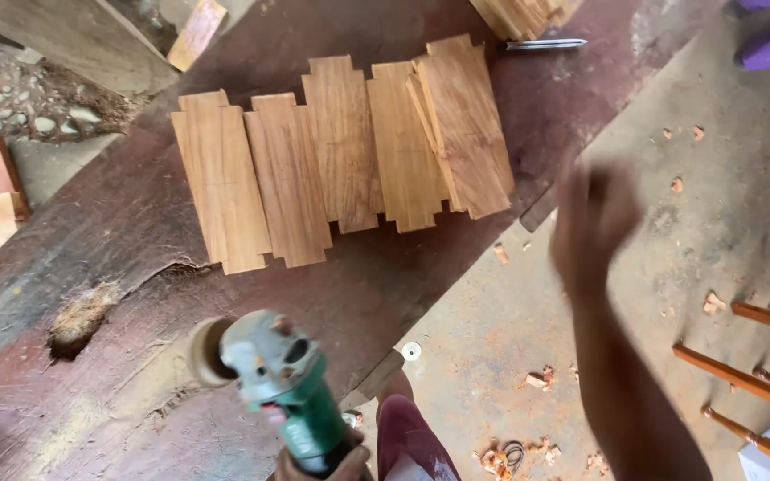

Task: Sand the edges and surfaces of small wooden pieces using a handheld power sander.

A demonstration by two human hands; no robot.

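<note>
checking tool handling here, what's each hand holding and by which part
The left hand grips the green angle grinder by the rear of its body. The blurred right hand holds nothing.

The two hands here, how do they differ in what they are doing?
The left hand sits at the bottom edge, wrapped around the green angle grinder; the right hand is raised over the floor, empty. The left hand is mostly cut off by the frame; the right hand shows whole but blurred. Both are bare.

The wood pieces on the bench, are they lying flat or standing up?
Lying flat. The wood pieces rest on their broad faces side by side on the dark workbench; the rightmost one overlaps its neighbour slightly.
</note>
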